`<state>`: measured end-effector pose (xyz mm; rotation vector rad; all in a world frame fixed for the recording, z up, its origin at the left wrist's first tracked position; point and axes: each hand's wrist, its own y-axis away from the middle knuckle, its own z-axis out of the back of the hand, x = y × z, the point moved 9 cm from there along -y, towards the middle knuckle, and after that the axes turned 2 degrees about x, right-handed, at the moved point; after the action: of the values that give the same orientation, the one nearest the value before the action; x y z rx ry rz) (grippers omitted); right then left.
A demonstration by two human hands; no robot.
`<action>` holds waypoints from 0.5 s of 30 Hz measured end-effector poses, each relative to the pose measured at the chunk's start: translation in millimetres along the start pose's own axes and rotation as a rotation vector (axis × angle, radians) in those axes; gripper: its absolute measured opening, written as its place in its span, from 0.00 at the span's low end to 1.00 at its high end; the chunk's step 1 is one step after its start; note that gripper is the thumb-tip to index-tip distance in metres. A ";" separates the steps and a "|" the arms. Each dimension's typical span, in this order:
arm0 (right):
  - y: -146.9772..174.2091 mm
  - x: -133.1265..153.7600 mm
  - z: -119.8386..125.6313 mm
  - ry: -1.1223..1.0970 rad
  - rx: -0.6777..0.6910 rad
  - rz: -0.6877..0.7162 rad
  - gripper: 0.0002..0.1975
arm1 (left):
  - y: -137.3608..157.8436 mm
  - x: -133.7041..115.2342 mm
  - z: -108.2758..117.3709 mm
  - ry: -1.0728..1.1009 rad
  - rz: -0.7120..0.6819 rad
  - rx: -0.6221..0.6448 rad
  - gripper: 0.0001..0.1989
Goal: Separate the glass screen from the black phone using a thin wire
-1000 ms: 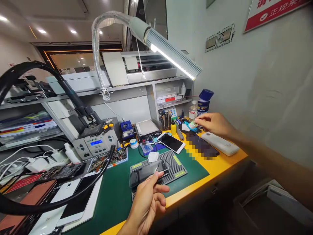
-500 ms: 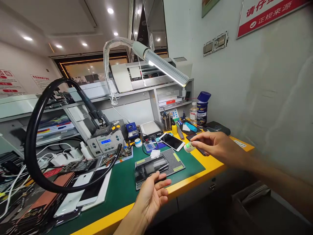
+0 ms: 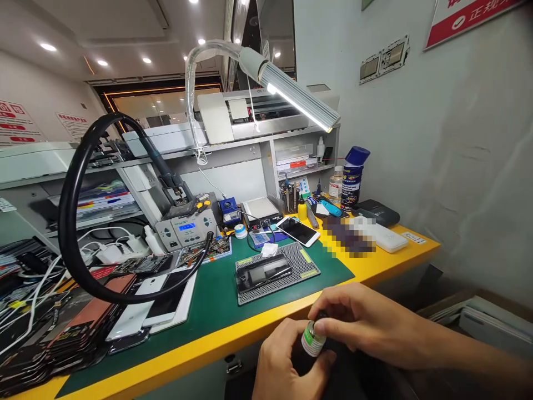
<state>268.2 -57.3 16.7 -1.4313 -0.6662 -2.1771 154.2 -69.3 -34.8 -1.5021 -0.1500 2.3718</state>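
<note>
A small glass bottle (image 3: 311, 343) with a green and white label is in front of the bench edge, low in the head view. My left hand (image 3: 277, 361) is closed around its lower part. Fingers of my right hand (image 3: 362, 325) pinch the dark cap (image 3: 320, 315) at its top; whether the cap is loose I cannot tell. On the bench beyond, a black phone-like part (image 3: 264, 272) lies on a grey perforated pad (image 3: 306, 262), away from both hands.
A green mat (image 3: 208, 322) covers part of the yellow bench. To the left lie several phones (image 3: 133, 311) under a looped black hose (image 3: 66, 233). A white-framed phone (image 3: 297, 230), a blue spray can (image 3: 352, 180) and a white power bank (image 3: 387, 239) are further right. A lamp (image 3: 297, 97) hangs above.
My right hand has brought the bottle down from the right side of the bench toward me. My left hand, open before, has closed around it. The view has shifted slightly.
</note>
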 end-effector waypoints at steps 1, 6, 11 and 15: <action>-1.3 -2.7 -1.6 0.002 -0.006 -0.011 0.14 | 3.1 3.8 0.4 -0.019 -0.001 -0.025 0.06; -11.5 -10.4 1.0 0.146 -0.146 -0.026 0.14 | 13.5 9.6 7.8 -0.100 -0.021 -0.156 0.07; -14.1 1.9 -9.4 0.360 -0.233 0.111 0.15 | 13.9 11.9 8.8 -0.026 -0.011 -0.102 0.09; -12.8 11.7 -21.5 0.374 -0.154 0.151 0.16 | 14.4 19.3 3.9 0.145 0.057 0.076 0.09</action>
<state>241.0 -61.6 18.3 -1.0587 -0.2548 -2.3246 140.0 -76.2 -53.4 -1.6550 0.0171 2.2734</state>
